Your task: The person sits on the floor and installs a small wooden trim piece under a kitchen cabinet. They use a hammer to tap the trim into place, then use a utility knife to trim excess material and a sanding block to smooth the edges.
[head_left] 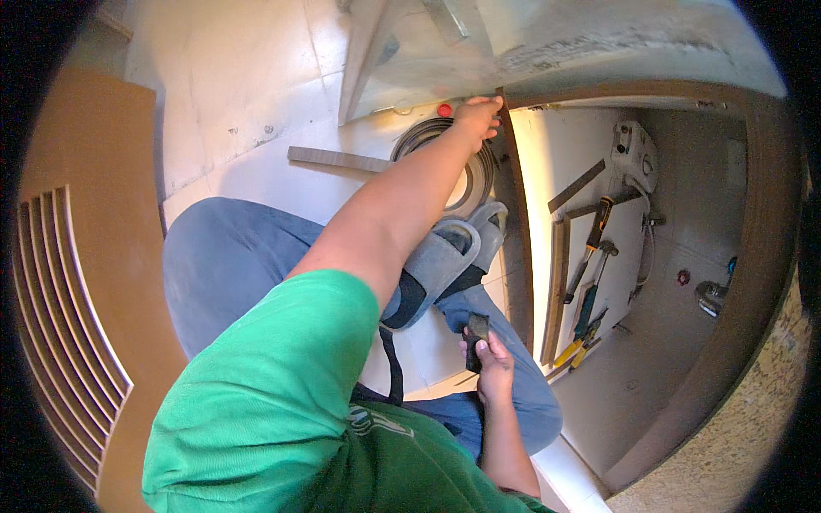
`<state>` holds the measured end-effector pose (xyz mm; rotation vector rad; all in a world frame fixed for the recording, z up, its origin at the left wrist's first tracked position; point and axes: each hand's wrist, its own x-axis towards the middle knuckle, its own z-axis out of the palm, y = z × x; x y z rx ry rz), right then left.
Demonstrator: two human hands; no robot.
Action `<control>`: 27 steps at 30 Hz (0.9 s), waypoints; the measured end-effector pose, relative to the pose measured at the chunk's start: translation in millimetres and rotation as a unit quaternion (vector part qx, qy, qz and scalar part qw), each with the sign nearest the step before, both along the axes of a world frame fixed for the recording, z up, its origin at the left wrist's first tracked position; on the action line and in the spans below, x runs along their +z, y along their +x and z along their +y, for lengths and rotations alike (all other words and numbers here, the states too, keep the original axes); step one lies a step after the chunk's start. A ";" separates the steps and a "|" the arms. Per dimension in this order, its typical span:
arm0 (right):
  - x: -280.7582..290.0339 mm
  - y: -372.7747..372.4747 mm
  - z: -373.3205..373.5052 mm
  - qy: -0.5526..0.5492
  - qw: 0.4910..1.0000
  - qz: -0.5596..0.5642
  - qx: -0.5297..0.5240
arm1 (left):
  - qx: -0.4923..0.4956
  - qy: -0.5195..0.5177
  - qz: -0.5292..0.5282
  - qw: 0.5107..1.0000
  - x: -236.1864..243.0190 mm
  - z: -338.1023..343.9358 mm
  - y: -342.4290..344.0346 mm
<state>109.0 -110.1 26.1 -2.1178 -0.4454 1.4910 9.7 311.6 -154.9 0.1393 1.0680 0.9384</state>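
My left arm stretches forward to the upper middle, and my left hand (479,117) is at the far corner of a dark brown cabinet frame (516,214). Its fingers look apart and slightly bent, with the fingertips at the frame's edge. Beneath that arm lies a coil of flat brown edging strip (410,141), partly hidden by the forearm. Close to my bent leg, my right hand (493,363) is closed around a small dark block (477,340). The block's exact kind cannot be made out.
Inside the cabinet, a white board (556,162) carries a hammer (602,256), yellow-handled pliers (581,349) and other tools. A brown strip (338,158) lies on the tiles. Grey sandal-like pads (440,256) are by my legs. A slatted brown door (103,282) stands left; a speckled countertop edge (744,410) is right.
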 end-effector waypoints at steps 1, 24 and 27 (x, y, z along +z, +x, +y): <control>-2.5 3.1 1.4 0.005 1.000 0.000 -0.002 | -0.012 0.009 0.000 1.000 -1.3 -0.6 -1.1; -20.9 18.4 -14.3 0.060 0.997 0.041 0.029 | -0.019 0.046 -0.044 0.998 -18.5 2.7 -7.3; -20.2 18.6 -12.5 0.055 0.997 0.038 0.038 | -0.026 0.056 -0.041 0.997 -20.7 5.2 -10.0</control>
